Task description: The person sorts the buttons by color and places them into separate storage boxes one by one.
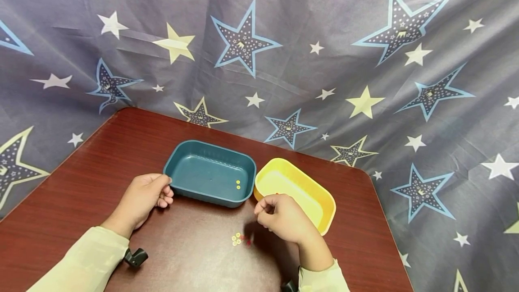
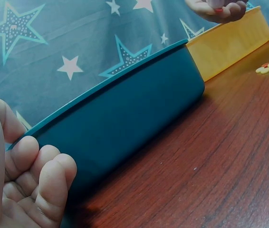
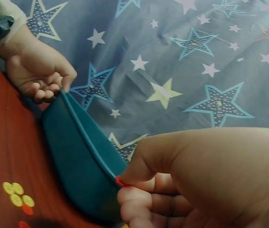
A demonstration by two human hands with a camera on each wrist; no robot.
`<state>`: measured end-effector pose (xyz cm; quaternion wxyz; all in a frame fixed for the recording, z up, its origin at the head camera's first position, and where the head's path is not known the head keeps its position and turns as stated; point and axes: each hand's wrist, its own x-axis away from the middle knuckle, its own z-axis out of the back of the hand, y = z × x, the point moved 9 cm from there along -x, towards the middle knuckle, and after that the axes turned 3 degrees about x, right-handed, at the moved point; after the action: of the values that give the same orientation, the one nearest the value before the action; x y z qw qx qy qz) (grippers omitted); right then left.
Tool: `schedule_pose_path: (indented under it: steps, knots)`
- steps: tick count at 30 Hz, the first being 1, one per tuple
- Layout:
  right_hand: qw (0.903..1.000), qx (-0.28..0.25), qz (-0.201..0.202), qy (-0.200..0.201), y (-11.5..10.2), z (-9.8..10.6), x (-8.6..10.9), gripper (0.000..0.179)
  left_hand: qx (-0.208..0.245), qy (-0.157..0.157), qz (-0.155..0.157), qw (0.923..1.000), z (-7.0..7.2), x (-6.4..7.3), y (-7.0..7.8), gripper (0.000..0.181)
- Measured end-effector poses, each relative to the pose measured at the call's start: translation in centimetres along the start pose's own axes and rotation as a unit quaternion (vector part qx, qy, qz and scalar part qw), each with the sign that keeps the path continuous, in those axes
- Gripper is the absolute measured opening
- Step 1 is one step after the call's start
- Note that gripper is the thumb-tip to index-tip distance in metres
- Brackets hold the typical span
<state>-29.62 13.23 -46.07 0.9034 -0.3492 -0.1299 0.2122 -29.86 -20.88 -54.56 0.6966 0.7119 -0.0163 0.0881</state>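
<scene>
My left hand [image 1: 147, 197] pinches the near-left rim of a teal tray [image 1: 211, 198] between thumb and forefinger, its other fingers loosely curled outside the wall. Inside the tray two small yellow buttons [image 1: 238, 184] lie near the right end. Over the near-left edge of a yellow tray [image 1: 324, 187] hovers my right hand [image 1: 284, 217]. Its thumb and forefinger pinch a small red button [image 3: 120, 181], which also shows in the left wrist view. On the table, left of that hand, lies a little group of yellow buttons [image 3: 14, 188] with two red buttons [image 3: 27, 209] beside them.
Both trays stand side by side on a reddish-brown wooden table [image 1: 194, 247], ends close together. A grey curtain with stars [image 1: 284, 84] hangs behind the table and along its sides. Black wrist mounts [image 1: 135, 257] sit at the sleeve cuffs.
</scene>
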Motion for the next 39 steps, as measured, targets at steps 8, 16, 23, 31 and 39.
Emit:
schedule_pose_path:
  steps: [8, 16, 23, 31, 39]
  knots:
    - [0.9988, -0.022, -0.025, 0.037, 0.8, 2.3, -0.3, 0.010, 0.002, -0.001, 0.005, 1.0000, 0.0, -0.1, 0.0, 0.026]
    - [0.9965, -0.030, -0.060, 0.050, 2.5, 3.7, -1.0, 0.005, 0.004, -0.001, 0.006, 1.0000, 0.1, -0.3, -0.3, 0.025]
    - [0.9958, -0.049, -0.057, 0.053, 2.8, 4.5, -1.9, 0.010, 0.002, 0.001, 0.007, 1.0000, 0.2, -0.3, -0.3, 0.026]
    - [0.9934, -0.081, -0.071, 0.038, 3.4, 5.4, -2.8, 0.011, 0.003, 0.003, 0.003, 1.0000, 0.1, -0.3, -0.3, 0.026]
    - [0.9938, -0.057, -0.094, 0.013, 4.0, 6.7, -3.7, 0.011, 0.006, 0.004, 0.001, 1.0000, 0.2, -0.3, -0.4, 0.026]
